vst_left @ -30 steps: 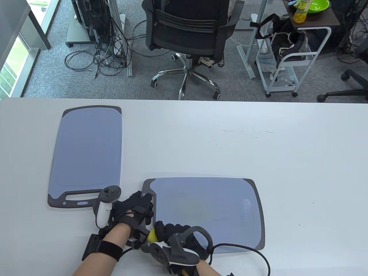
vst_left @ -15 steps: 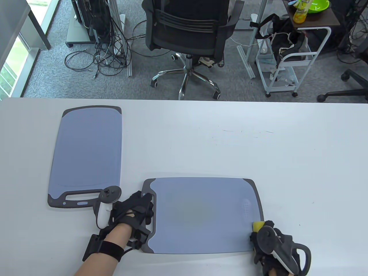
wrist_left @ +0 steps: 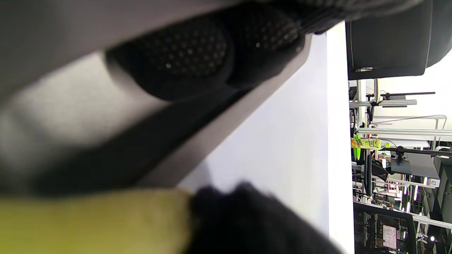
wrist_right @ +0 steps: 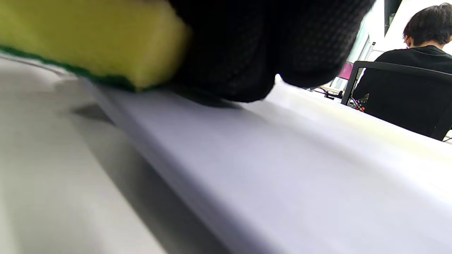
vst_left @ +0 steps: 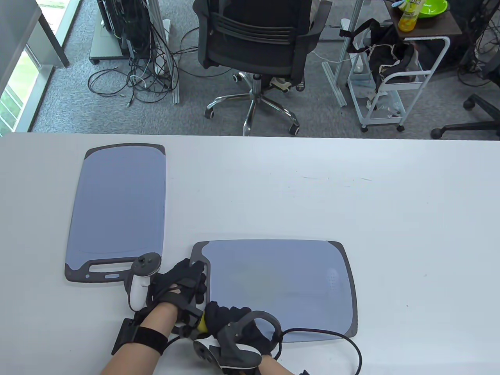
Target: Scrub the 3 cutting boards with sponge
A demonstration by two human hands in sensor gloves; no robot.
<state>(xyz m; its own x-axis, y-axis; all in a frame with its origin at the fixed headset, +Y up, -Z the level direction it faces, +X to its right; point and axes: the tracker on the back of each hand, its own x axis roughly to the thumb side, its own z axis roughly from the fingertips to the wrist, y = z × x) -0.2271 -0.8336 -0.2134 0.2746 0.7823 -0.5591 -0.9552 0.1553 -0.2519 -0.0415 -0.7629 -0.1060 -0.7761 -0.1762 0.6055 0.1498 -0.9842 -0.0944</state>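
Observation:
Two blue cutting boards with dark grey ends show in the table view: one upright at the left, one lying crosswise near the front edge. My left hand grips the dark handle end of the near board, fingers curled over its edge. My right hand holds a yellow sponge with a green underside on the board's front left corner. The sponge also fills the bottom of the left wrist view. A third board is not in view.
The white table stretches bare to the right. A black cable trails from my right wrist across the board's front edge. An office chair and a white cart stand beyond the far edge. A person sits in the background.
My right hand swept the sponge along the board's front edge from the left corner to the right corner and back to the left. The left hand stayed on the handle end.

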